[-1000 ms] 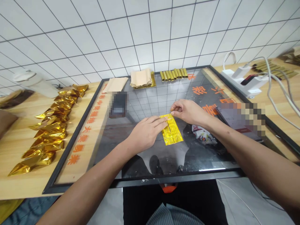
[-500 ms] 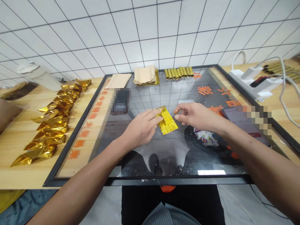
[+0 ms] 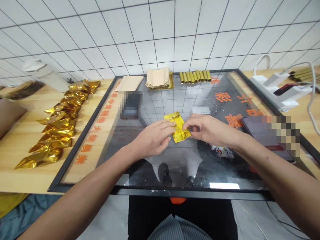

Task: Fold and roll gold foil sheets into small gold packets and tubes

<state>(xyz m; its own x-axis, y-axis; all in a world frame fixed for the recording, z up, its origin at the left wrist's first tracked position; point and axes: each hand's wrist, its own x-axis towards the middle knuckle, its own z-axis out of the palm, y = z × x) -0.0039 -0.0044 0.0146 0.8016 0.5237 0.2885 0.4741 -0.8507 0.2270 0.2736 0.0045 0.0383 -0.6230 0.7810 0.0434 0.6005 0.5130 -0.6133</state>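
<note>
A small folded piece of shiny gold foil (image 3: pixel 178 130), a wrapper by its look, lies on the glass tabletop in front of me. My left hand (image 3: pixel 156 137) is on its left side, fingers closed together over the edge and thumb by the lower corner. From the right, my right hand (image 3: pixel 206 129) pinches the foil's right edge between thumb and fingers. The fingertips hide parts of both edges. Folds run along the foil's middle and top.
Gold foil packets (image 3: pixel 58 131) lie in a row at left. At the back are brown paper sheets (image 3: pixel 158 78) and rolled gold tubes (image 3: pixel 195 77). Phones (image 3: pixel 130 106) lie on the glass; a power strip (image 3: pixel 271 88) with cables stands at right. A crumpled wrapper (image 3: pixel 222 151) lies near my right forearm.
My right hand has moved left from beside the foil and now pinches its right edge. My left hand stays on the left side. The view has shifted slightly.
</note>
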